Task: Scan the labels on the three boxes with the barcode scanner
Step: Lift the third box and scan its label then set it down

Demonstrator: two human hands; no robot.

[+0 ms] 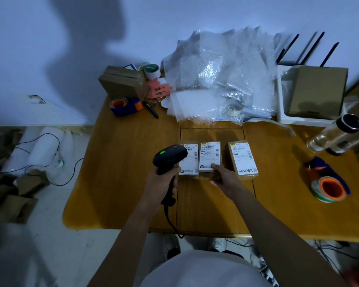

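Three small cardboard boxes with white shipping labels lie side by side on the wooden table point(120, 183): a left box point(190, 162), a middle box point(209, 156) and a right box point(243, 159). My left hand point(164, 181) grips the handle of a black barcode scanner point(169, 157), whose green light is on. The scanner's head hangs over the left box's near left corner. My right hand point(224, 179) holds the near end of the middle box, thumb on its label.
A pile of bubble wrap point(220, 79) fills the table's back middle. A brown box point(122, 81) and a tape dispenser point(125, 105) stand back left, a white tray with a carton point(317, 90) back right. A clear bottle point(338, 135) and another tape dispenser point(327, 184) lie right.
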